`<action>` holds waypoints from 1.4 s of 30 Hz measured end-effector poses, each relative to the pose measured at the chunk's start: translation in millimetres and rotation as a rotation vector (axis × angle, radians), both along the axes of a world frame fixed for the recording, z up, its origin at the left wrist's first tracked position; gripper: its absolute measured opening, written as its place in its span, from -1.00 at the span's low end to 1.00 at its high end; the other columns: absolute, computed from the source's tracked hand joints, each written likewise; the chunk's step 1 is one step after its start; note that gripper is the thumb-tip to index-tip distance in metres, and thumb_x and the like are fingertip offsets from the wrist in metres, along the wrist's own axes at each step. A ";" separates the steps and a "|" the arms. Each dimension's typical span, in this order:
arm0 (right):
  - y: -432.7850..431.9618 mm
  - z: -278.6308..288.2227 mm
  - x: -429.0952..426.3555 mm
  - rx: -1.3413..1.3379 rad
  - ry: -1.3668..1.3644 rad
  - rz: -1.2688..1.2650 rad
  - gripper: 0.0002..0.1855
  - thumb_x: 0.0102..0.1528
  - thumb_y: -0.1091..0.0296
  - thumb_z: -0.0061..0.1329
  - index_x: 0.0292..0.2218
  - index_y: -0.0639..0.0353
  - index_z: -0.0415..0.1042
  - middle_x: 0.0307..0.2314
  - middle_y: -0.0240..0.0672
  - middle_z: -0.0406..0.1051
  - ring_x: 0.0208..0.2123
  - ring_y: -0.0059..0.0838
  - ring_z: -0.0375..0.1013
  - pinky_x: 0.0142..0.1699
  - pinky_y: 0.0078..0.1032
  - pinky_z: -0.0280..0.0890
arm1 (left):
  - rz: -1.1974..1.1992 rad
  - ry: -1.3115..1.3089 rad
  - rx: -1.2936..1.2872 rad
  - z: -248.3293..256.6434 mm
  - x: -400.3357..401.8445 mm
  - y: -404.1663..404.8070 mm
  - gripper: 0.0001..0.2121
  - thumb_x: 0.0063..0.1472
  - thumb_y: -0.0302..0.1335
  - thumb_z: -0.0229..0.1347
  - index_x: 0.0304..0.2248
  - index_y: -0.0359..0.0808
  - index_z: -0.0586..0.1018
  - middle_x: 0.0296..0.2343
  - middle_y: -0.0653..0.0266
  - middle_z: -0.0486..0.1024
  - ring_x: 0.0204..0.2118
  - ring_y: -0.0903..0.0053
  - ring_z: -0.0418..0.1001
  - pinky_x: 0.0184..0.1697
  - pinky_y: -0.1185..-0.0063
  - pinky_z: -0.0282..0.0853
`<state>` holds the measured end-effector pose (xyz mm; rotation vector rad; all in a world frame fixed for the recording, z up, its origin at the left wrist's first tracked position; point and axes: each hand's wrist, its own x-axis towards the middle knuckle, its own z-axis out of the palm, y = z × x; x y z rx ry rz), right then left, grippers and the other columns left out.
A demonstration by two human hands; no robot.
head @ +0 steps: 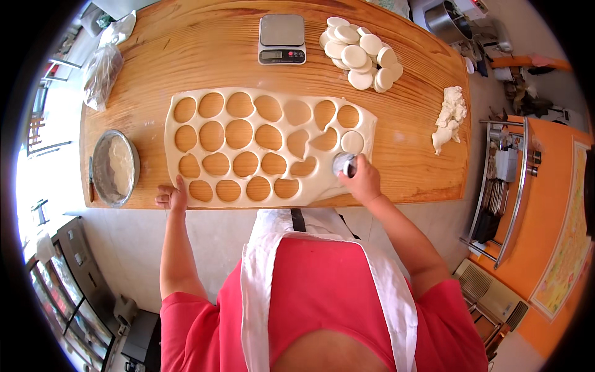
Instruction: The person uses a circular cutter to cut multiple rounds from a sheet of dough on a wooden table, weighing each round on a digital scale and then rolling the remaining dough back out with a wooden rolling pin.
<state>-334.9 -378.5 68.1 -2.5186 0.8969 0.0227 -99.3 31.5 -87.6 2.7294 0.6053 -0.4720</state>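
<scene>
A flat sheet of pale dough [320, 188] with rows of round holes lies along the near edge of the wooden table. My right hand [364, 180] grips a round metal cutter [343, 162], which rests on the sheet towards its right end. Just beyond the cutter, a cut dough disc [352, 142] sits in the sheet. My left hand [175, 196] is at the sheet's near left corner, thumb against the dough edge and fingers bent; it holds no tool. Farther back lies a heap of dough discs [354, 56].
A digital kitchen scale [282, 35] stands at the back of the wooden table [409, 179]. At the left are a metal bowl with flour [135, 169], a knife-like tool [91, 181] and a clear plastic bag [103, 76]. Dough scraps [450, 118] lie at the right.
</scene>
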 end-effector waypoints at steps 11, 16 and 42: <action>29.0 -14.6 21.2 -0.052 0.189 0.069 -0.62 -0.26 0.17 -0.01 -0.44 0.20 0.20 -0.54 -0.23 0.34 -0.50 -0.25 0.36 -0.43 -0.38 0.26 | 0.000 0.041 0.054 -10.4 -4.9 10.4 -0.02 -0.18 0.32 -0.33 0.05 -0.30 -0.27 -0.02 -0.32 -0.47 0.05 -0.11 -0.56 0.06 0.19 -0.45; -24.2 -20.0 17.4 -0.036 0.111 1.021 -0.65 -0.28 0.20 -0.01 -0.46 0.17 0.19 -0.58 -0.27 0.32 -0.54 -0.33 0.37 -0.50 -0.47 0.27 | -0.003 0.071 -0.035 10.2 -3.2 -5.6 0.00 -0.19 0.32 -0.32 0.04 -0.34 -0.27 -0.02 -0.34 -0.47 0.04 -0.13 -0.56 0.06 0.19 -0.47; -218.1 13.4 25.6 0.046 -0.838 -0.264 -0.62 -0.25 0.27 0.08 -0.46 0.28 0.19 -0.61 -0.28 0.28 -0.62 -0.48 0.29 -0.53 -0.52 0.20 | -1.272 0.447 0.043 121.2 -109.6 -452.9 -0.58 -0.28 -0.12 0.15 -0.46 -0.27 0.50 -0.47 0.21 0.44 -0.31 0.37 0.37 -0.31 0.46 0.30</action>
